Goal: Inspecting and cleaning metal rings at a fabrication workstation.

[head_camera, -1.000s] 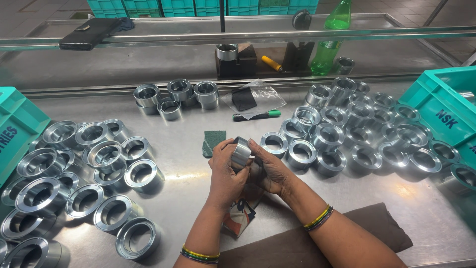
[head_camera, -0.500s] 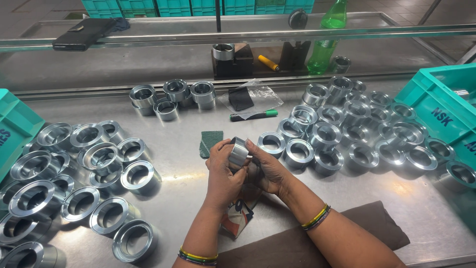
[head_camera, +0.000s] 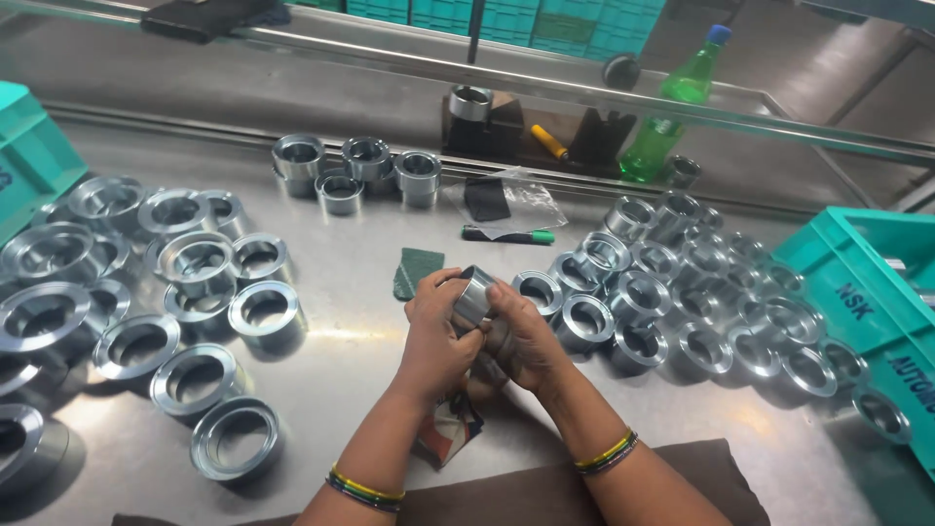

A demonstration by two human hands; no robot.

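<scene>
both hands are meeting at table centre, the left hand [head_camera: 438,331] cupping a small metal ring [head_camera: 473,295] while the right hand [head_camera: 521,336] is pinching its rim, tilting it up for a close look; green pad [head_camera: 417,270] lying at eleven o'clock, finished-looking rings [head_camera: 672,321] massing at three

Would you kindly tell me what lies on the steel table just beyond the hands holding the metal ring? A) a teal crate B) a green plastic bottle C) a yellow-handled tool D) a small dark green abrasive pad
D: a small dark green abrasive pad lies flat on the steel table just beyond the left hand and right hand, which together hold the shiny metal ring.
</scene>
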